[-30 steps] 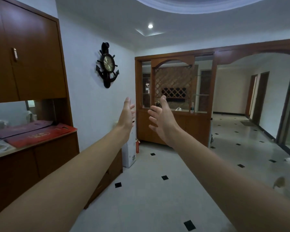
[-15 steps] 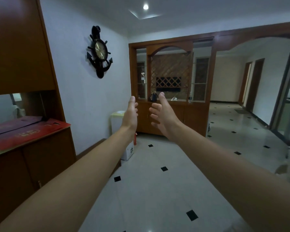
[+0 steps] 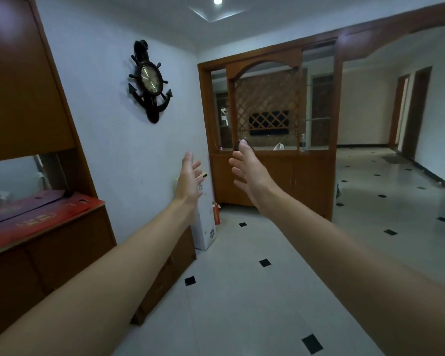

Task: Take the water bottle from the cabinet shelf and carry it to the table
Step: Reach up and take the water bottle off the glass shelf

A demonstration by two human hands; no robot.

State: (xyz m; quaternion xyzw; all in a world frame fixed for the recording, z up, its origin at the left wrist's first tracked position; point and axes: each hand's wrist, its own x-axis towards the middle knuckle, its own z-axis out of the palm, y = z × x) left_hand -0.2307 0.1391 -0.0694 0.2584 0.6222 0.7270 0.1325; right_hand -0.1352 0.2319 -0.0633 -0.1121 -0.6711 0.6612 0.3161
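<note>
A small clear water bottle (image 3: 303, 141) with a dark label stands on the ledge of the wooden divider cabinet (image 3: 272, 176) across the room, in its right-hand opening. Both my arms reach out in front of me. My left hand (image 3: 189, 179) is open, palm turned inward, holding nothing. My right hand (image 3: 249, 169) is also open with fingers spread, and it is well short of the cabinet and left of the bottle. A dark object on the ledge is partly hidden behind my right fingertips.
A wooden sideboard (image 3: 49, 242) with red boxes (image 3: 36, 222) on it lines the left wall. A white box (image 3: 206, 227) and a small red extinguisher (image 3: 216, 213) stand by the wall. An anchor clock (image 3: 149, 83) hangs above. Tiled floor (image 3: 267, 291) stretches ahead and right.
The view has moved forward toward the divider cabinet, which now looks larger. Both hands stay open and outstretched, and the left one has dropped slightly.
</note>
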